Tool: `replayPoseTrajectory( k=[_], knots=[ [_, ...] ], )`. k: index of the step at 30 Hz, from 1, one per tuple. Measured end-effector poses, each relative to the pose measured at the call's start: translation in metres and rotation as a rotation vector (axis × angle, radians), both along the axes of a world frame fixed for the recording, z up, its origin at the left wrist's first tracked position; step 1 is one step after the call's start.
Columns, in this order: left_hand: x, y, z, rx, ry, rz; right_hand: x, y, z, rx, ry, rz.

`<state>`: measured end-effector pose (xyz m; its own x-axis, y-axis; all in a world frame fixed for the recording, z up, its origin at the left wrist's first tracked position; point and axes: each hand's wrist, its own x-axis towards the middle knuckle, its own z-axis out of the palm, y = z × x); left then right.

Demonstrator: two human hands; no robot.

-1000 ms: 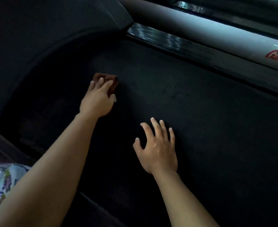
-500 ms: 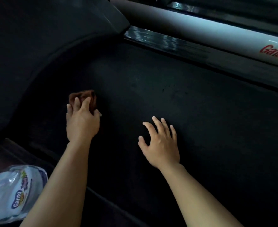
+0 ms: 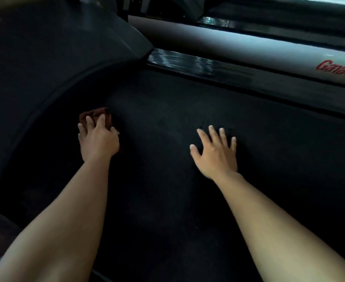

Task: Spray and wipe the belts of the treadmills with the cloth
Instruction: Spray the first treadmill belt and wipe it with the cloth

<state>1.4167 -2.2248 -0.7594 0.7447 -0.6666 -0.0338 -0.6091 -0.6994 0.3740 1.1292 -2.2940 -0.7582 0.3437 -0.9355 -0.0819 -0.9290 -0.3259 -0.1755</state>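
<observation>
Fingers of the left hand (image 3: 98,139) press a crumpled dark brown cloth (image 3: 95,117) onto the black treadmill belt (image 3: 187,200) at ten o'clock for wiping, while the empty right hand (image 3: 215,153), fingers splayed, braces at two o'clock.

Dim gym floor level
A pale side rail (image 3: 228,40) (red lettering at its right end) catches cool light; beyond it, dark machinery.
</observation>
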Motion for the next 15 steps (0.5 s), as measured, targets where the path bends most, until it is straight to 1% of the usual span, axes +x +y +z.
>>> replayPoseTrajectory(
  k=[9, 13, 15],
  knots=[
    [0.052, -0.086, -0.004, 0.018, -0.014, -0.02, -0.001, -0.016, -0.016, 0.0, -0.014, -0.038],
    [0.054, -0.135, -0.001, 0.03, 0.005, -0.123, -0.002, -0.018, -0.018, 0.002, -0.022, -0.03],
    [0.043, -0.157, 0.0, 0.02, -0.01, -0.214, -0.001, -0.019, -0.017, 0.002, -0.019, -0.026]
  ],
)
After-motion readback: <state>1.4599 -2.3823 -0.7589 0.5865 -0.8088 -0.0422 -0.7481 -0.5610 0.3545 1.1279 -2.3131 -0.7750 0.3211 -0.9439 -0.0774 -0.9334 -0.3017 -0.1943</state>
